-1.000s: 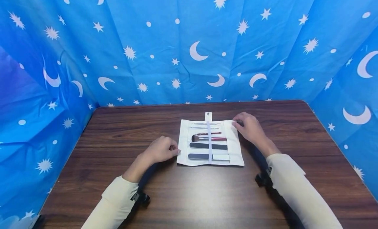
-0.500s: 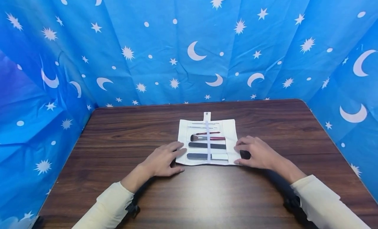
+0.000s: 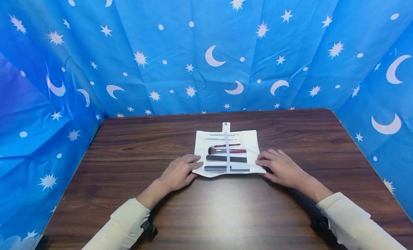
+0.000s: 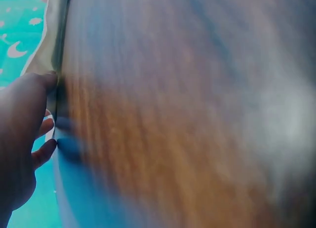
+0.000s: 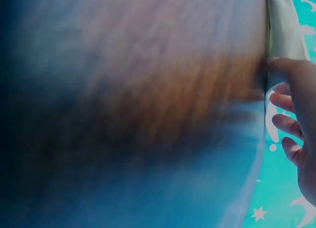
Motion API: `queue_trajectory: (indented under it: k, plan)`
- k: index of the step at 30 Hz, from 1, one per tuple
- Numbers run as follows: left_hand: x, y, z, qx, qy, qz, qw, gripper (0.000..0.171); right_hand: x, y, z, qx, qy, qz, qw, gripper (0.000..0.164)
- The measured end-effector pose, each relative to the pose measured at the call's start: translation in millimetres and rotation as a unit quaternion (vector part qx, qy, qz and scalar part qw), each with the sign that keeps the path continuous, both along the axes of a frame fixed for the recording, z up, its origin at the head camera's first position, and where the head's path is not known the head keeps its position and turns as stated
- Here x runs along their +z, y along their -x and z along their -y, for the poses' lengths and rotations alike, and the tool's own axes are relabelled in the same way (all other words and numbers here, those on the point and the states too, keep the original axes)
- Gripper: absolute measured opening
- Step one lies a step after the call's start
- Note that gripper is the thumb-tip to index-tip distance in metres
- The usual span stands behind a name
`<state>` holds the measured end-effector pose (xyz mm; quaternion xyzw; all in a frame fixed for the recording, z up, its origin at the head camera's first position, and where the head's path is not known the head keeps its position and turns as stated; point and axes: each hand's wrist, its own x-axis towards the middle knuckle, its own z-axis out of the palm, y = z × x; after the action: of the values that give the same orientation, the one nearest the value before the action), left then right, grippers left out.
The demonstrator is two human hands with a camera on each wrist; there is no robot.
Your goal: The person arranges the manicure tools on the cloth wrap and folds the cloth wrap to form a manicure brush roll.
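A white fabric roll-up pouch (image 3: 253, 144) lies unrolled on the table, its near edge lifted a little. Under its pale elastic strap (image 3: 227, 149) are a makeup brush (image 3: 212, 150) with a red handle, a thin red tool (image 3: 227, 145), dark nail files (image 3: 222, 158) and slim silvery sticks (image 3: 222, 139). My left hand (image 3: 180, 172) pinches the near left corner, thumb under the edge and fingers on top. At the near right corner, my right hand (image 3: 282, 169) holds the fabric the same way. Both wrist views show a thumb against the raised edge.
The brown wood-grain table (image 3: 222, 214) extends around the pouch. A snap tab (image 3: 226, 126) sticks out from the pouch's far edge. A blue cloth (image 3: 180, 46) with moons and stars hangs behind and at both sides.
My right hand has come from the far right corner to the near right one. My left hand has shifted to the near left corner, and the near edge has risen.
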<state>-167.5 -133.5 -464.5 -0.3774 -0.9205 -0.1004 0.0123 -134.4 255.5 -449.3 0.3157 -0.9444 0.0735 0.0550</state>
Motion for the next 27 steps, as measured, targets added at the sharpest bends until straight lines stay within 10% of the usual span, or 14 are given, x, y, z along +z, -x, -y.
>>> queue_trajectory:
  k: [9,13,19,27]
  plan:
    - [-1.7,9.3,-4,0.057,-0.131,0.044,0.9888,0.018,-8.6,17.3,-4,-0.039,0.185,0.073,0.979,0.006]
    - [-1.8,16.1,-9,0.098,-0.19,0.086,0.9732,0.021,-2.4,25.2,-5,-0.073,0.224,0.151,0.96,0.018]
    - [-4.2,25.2,-16,0.132,-0.212,0.121,0.9608,0.02,12.3,33.6,-2,-0.121,0.22,0.247,0.936,0.036]
    - [-8.0,26.5,-20,0.154,-0.185,0.104,0.965,0.032,17.2,43.4,2,-0.171,0.146,0.249,0.942,0.032]
